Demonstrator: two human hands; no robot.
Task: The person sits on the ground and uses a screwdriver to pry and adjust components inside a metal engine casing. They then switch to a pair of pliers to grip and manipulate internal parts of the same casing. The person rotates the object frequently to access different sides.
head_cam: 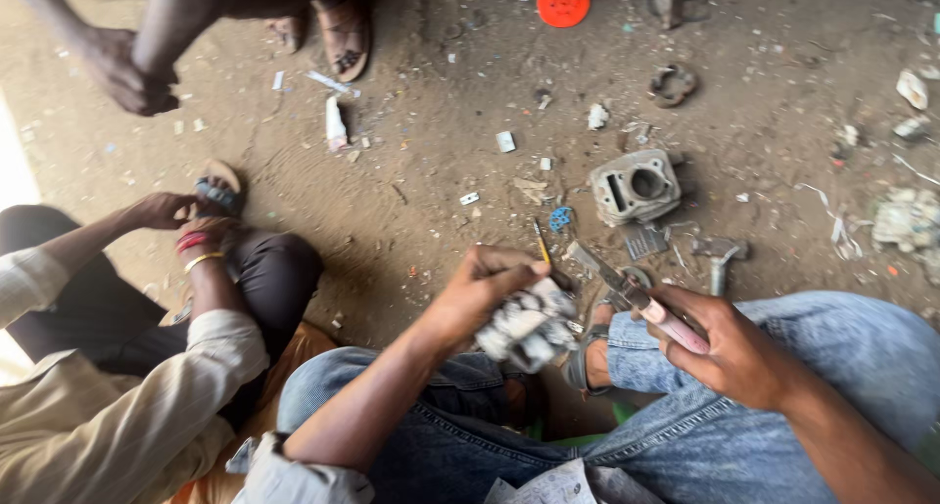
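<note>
Our left hand [470,293] clamped round a grimy metal part [529,326] — right hand [729,352] fisted on pink-handled pliers [641,303]. Engine cylinder [636,186] on the dirt floor [441,151] nearby.

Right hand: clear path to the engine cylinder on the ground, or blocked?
Probably yes, but not free: the right hand is shut on pliers. The engine cylinder lies on open dirt ahead of it, with nothing between; it would need to drop the tool first.

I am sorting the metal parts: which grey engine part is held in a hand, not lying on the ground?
The dirty grey-white part in the left hand. The grey cylinder block, with its round bore, lies on the dirt, untouched.
</note>
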